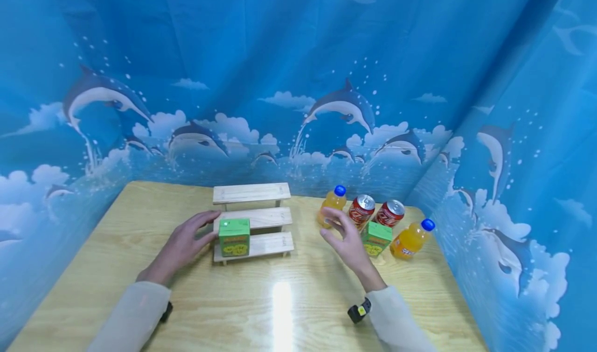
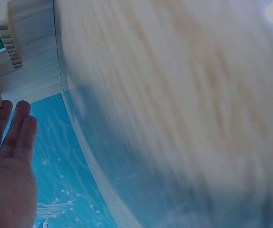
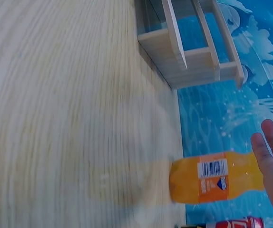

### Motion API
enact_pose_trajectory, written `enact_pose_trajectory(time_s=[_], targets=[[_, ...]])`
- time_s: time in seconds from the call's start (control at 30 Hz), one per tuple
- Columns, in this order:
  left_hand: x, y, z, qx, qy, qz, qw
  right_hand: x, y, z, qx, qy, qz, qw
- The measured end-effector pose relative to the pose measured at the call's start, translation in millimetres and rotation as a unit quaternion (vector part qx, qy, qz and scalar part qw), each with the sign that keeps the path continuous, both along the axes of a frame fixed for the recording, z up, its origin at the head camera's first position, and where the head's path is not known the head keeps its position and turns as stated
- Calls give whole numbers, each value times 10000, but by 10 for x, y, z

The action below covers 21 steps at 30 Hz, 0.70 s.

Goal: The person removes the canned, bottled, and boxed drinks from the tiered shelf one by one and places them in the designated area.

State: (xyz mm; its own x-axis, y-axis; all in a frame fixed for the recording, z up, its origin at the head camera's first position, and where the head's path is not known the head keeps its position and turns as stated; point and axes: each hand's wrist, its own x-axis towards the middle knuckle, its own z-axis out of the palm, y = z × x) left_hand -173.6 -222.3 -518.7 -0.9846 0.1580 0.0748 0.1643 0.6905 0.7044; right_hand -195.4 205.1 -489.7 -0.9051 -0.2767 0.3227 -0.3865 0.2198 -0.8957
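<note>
A three-step wooden shelf [image 1: 269, 244] stands on the table, with a green box [image 1: 235, 238] at the left of its lowest step. My left hand [image 1: 179, 245] is at the shelf's left end, fingertips by the middle plank and thumb near the box. In the left wrist view several fingers of the left hand [image 2: 10, 156] look straight beside a plank end. My right hand [image 1: 345, 240] holds nothing and hovers in front of an orange drink bottle [image 1: 336, 200] with a blue cap. In the right wrist view that bottle [image 3: 212, 178] stands upright, its upper part behind the hand.
Right of my right hand stand two red cans [image 1: 362, 209], a second green box [image 1: 377, 237] and another orange drink bottle [image 1: 411, 239]. A blue dolphin-print curtain [image 1: 280, 56] hangs behind the wooden table [image 1: 224, 310] and along its right side.
</note>
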Motion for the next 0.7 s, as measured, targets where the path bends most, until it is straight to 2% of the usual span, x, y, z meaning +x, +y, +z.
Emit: enact_pose_trajectory(time_s=[0.13,0.7], targets=[[-4,7,5,-34,-36,39,10000,-14,-89,-14,28,-128,78,9999],[-1,10,17,-9,-44,26,10000,-24,-525,-47,-25,-192,583,9981]])
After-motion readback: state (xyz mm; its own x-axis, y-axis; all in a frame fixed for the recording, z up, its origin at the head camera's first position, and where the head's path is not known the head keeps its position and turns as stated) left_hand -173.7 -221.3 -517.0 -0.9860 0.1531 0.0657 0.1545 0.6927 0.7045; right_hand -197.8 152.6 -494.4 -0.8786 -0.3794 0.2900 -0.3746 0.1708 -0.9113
